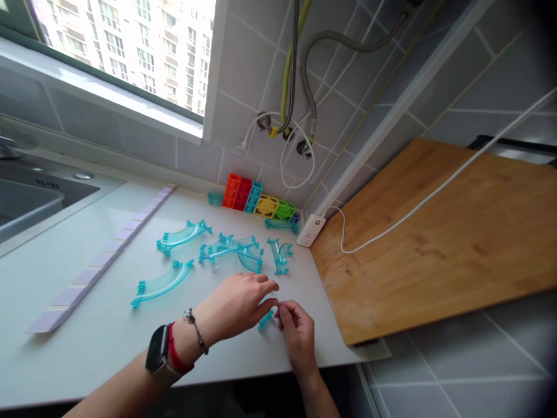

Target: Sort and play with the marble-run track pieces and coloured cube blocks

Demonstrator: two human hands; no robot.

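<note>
Just right of the small translucent turquoise plastic piece [264, 320], our right hand [300, 335] pinches, contents unclear, our left hand [237, 302] loosely open.

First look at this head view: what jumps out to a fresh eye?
Probably the row of red, blue, yellow and green plastic blocks along the back of the white counter. Next, the translucent turquoise curved plastic pieces scattered across its middle, with the left hand and right hand close together in front. The broad brown wooden board fills much of the right side.
</note>
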